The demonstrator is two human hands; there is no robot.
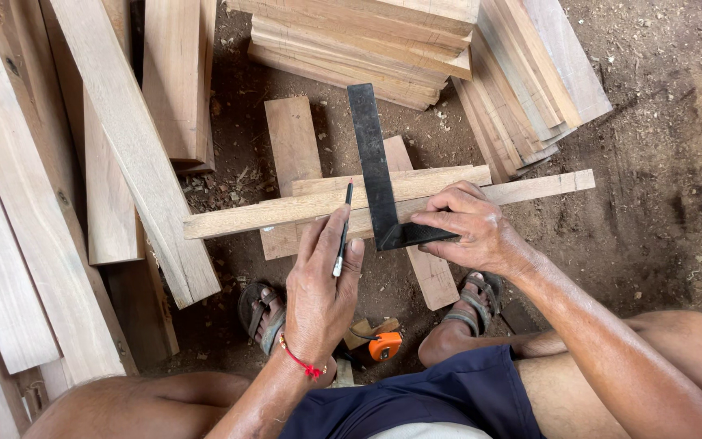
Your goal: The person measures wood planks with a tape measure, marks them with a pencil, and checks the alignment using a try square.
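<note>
My left hand [318,280] holds a dark pencil [343,232] whose tip rests on a long pale wooden strip [245,218] lying crosswise in front of me. My right hand [465,228] presses the stock of a black metal try square [375,175] against the near edge of that strip, and the square's blade runs away from me across the wood. The pencil sits just left of the blade. A red thread band circles my left wrist.
The strip rests on two short boards [290,146] laid on the dirt floor. Plank stacks [367,41] lie ahead and at the right, long boards [115,154] lean at the left. An orange tape measure [383,345] lies between my sandalled feet.
</note>
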